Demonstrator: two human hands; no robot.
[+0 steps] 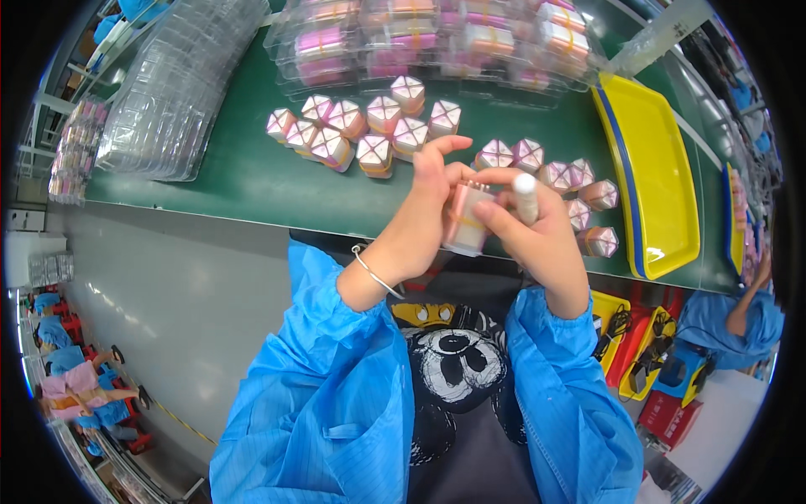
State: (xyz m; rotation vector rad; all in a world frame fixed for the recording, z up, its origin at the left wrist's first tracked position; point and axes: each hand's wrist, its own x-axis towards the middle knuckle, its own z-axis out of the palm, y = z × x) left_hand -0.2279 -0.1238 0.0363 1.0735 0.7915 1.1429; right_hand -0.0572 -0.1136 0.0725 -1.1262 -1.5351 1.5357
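My left hand (417, 214) is closed around a small pale pink-and-white block (467, 220) with a yellow band round it, held just over the table's near edge. Small prongs stick up from the block's top. In my right hand (546, 244) is a white pen-like stick (525, 197) with a rounded end pointing up. The thumb and fingers of that hand also reach the block's right side. Beyond my hands, several similar banded blocks with white triangle-patterned ends stand in a left group (374, 155) and a right group (579, 176).
Clear plastic trays (176, 92) are stacked at the left of the green table (243, 176). Filled trays (403, 42) of pink and orange blocks line the back. Yellow and blue trays (663, 185) lie at the right; yellow bins (646, 357) with black parts sit below.
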